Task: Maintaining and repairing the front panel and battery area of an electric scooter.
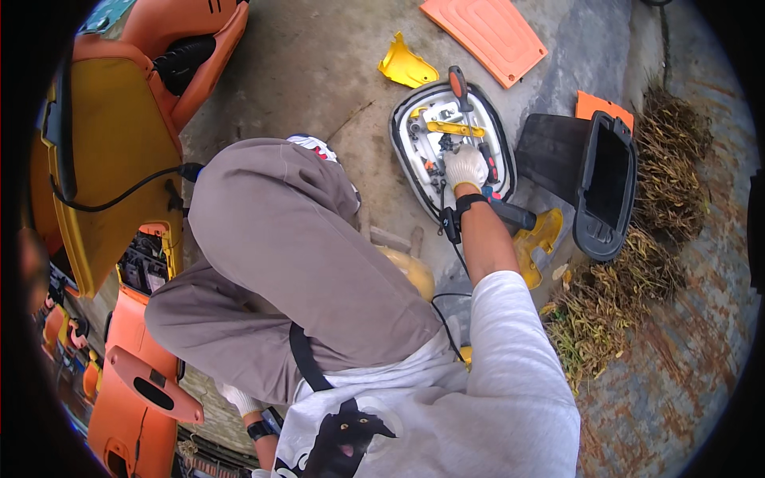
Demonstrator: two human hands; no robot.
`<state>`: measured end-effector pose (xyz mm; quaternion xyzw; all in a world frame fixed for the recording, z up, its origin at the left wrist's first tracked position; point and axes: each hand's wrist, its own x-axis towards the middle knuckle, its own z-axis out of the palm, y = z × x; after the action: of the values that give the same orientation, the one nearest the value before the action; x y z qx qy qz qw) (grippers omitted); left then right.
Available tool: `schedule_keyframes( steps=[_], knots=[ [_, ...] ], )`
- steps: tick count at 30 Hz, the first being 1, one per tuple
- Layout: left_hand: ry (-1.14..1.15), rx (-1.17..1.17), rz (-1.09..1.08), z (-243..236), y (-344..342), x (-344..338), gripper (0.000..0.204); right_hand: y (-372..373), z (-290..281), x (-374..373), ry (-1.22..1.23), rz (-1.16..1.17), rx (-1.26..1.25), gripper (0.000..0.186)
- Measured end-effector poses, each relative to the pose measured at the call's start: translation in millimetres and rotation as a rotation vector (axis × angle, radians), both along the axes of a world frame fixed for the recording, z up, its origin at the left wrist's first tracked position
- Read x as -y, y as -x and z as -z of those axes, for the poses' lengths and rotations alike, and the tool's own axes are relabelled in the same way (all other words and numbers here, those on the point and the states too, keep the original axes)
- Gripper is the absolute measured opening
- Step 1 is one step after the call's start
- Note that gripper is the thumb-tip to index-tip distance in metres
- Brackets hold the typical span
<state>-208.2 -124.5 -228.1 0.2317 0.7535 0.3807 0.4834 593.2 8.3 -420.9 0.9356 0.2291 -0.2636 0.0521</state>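
Observation:
My right hand (pixel 464 167), in a white knitted glove, reaches into a rounded white tray with a dark rim (pixel 412 179). Its fingers are curled down among small parts, and what they grip is hidden. Around it lie a yellow bracket (pixel 453 127), a red-and-black handled screwdriver (pixel 457 86) and other tools. A blue-and-black tool (pixel 514 215) sits just beyond my wrist. My left hand (pixel 233 398), also gloved, is low beside my leg, its fingers mostly out of sight.
Orange and yellow vehicle bodywork (pixel 111 175) stands on my left. A yellow piece (pixel 406 64) and orange panel (pixel 484 36) lie ahead on concrete. A black bin-like housing (pixel 550 151) and another yellow part (pixel 538 247) are at right, beside dry plants (pixel 653 167).

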Motion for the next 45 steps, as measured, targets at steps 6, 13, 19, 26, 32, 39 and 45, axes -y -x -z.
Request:
schedule_keyframes(
  steps=[6, 13, 19, 26, 32, 39, 45],
  knots=[
    [-0.106, -0.688, -0.121, -132.2, -216.8, -128.3, 0.038, -0.6, -17.8, 20.4, -0.503, 0.227, -0.387, 0.054],
    [-0.415, -0.547, 0.418, -176.4, -340.6, -175.0, 0.028, 76.2, -235.4, -21.9, -0.819, 0.120, -0.826, 0.025],
    [-0.054, 0.258, 0.844, -194.3, -444.5, -205.2, 0.029, 116.3, -333.2, -14.0, -0.940, -0.152, -1.076, 0.021],
    [-0.136, 0.247, 1.117, -200.8, -462.2, -201.3, 0.026, 141.5, -336.2, -3.0, -1.010, -0.215, -1.262, 0.020],
    [-0.270, 0.127, 1.097, -198.9, -458.3, -192.0, 0.021, 152.4, -330.1, 0.1, -0.975, -0.184, -1.337, 0.021],
    [-0.160, 0.116, 1.093, -186.4, -462.3, -193.3, 0.013, 157.3, -323.4, 7.6, -1.033, -0.101, -1.300, 0.021],
    [-0.017, 0.316, 1.009, -163.0, -484.2, -202.2, 0.017, 134.6, -291.1, 15.0, -0.997, 0.031, -1.015, 0.017]
  ],
)
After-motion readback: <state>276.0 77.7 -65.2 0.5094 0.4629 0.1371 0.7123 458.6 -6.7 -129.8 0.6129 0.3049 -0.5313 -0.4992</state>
